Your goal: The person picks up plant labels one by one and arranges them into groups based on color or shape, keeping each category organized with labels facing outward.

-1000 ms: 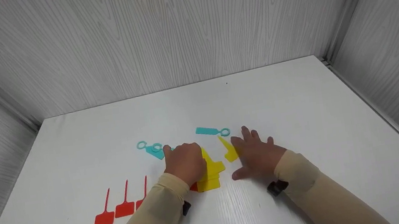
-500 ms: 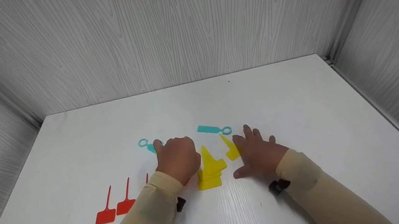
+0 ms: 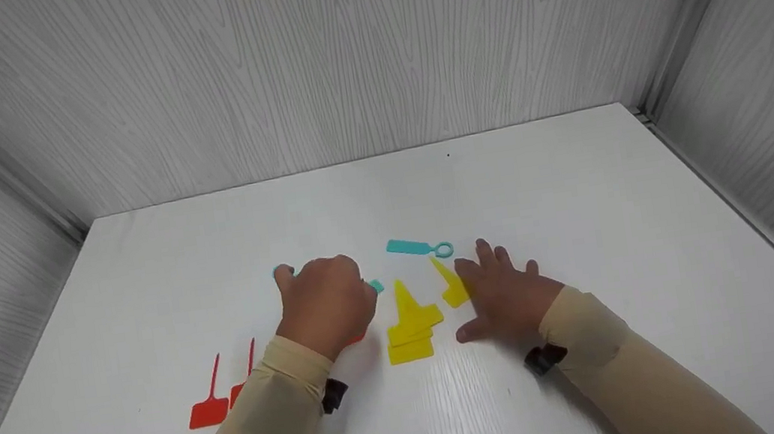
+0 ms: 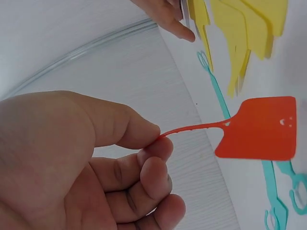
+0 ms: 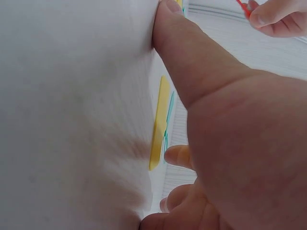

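My left hand (image 3: 326, 305) pinches a red T-shaped plastic tag (image 4: 261, 129) by the tip of its thin stem, between thumb and index finger. In the left wrist view, its square plate points away from the fingers, above the table. My right hand (image 3: 511, 294) rests on the table with fingers spread, beside a lone yellow tag (image 3: 454, 292). Between the hands lies an overlapping pile of yellow tags (image 3: 412, 352). Teal ring-ended tags (image 4: 272, 191) lie under and beyond the left hand, mostly hidden from the head view.
Another teal tag with a ring (image 3: 408, 246) lies behind the yellow ones. Red tags (image 3: 208, 413) lie in a row at left, partly covered by the left sleeve. Pale wood-grain panels (image 3: 364, 54) enclose the white table (image 3: 578, 175) at back and sides.
My left hand has moved left and slightly away with the red tag, from beside the yellow pile to over the teal tags. The right hand has stayed in place.
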`<control>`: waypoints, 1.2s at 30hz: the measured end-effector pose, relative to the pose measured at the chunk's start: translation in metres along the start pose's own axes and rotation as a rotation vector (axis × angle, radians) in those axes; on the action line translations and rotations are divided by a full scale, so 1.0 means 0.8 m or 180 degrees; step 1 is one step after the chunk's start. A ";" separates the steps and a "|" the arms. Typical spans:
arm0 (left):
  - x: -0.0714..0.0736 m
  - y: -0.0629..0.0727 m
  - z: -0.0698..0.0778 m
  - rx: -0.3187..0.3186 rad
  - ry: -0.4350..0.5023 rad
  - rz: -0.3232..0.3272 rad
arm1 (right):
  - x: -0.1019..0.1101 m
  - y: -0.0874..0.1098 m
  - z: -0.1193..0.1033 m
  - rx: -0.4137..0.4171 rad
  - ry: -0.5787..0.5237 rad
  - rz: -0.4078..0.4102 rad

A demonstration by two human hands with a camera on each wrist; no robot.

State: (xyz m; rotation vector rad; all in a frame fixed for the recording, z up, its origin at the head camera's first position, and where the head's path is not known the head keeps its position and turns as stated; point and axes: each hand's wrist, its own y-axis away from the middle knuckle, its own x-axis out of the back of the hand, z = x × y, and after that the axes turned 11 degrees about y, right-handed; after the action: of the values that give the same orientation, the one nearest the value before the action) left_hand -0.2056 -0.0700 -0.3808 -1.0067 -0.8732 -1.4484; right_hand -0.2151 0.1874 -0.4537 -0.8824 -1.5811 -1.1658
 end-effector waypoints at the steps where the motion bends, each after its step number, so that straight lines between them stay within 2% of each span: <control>1: 0.001 0.001 -0.003 0.0015 -0.0035 0.0037 | 0.000 0.000 0.000 0.0000 -0.0006 -0.0008; 5: 0.002 0.005 -0.010 0.0136 -0.0161 0.0044 | 0.001 0.000 0.004 0.0001 -0.0033 -0.0030; 11: -0.008 0.009 -0.016 0.0363 -0.0373 -0.0259 | 0.002 -0.004 0.008 0.0013 -0.0057 -0.0063; 20: -0.032 0.008 -0.028 0.0669 -0.0121 -0.0577 | -0.001 -0.005 0.008 -0.0009 -0.0091 -0.0106; 27: -0.038 0.009 -0.036 0.0816 0.0104 -0.0769 | -0.001 -0.004 0.007 0.0003 -0.0068 -0.0097; 30: -0.032 0.013 -0.043 0.0776 0.0218 -0.0864 | 0.000 -0.004 0.006 0.0028 -0.0051 -0.0084; 32: -0.026 0.018 -0.050 0.0646 0.0259 -0.0954 | 0.001 -0.004 0.005 0.0040 -0.0044 -0.0082; 33: -0.023 0.021 -0.055 0.0564 0.0266 -0.0986 | 0.001 -0.004 0.005 0.0047 -0.0041 -0.0081; 36: -0.017 0.031 -0.072 0.0111 0.0114 -0.1041 | 0.002 -0.004 0.004 0.0052 -0.0061 -0.0099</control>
State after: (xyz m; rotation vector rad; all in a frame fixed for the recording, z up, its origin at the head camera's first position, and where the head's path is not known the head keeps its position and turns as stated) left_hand -0.1870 -0.1212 -0.4148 -0.8354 -1.0694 -1.7123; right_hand -0.2195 0.1896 -0.4536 -0.8636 -1.6227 -1.1679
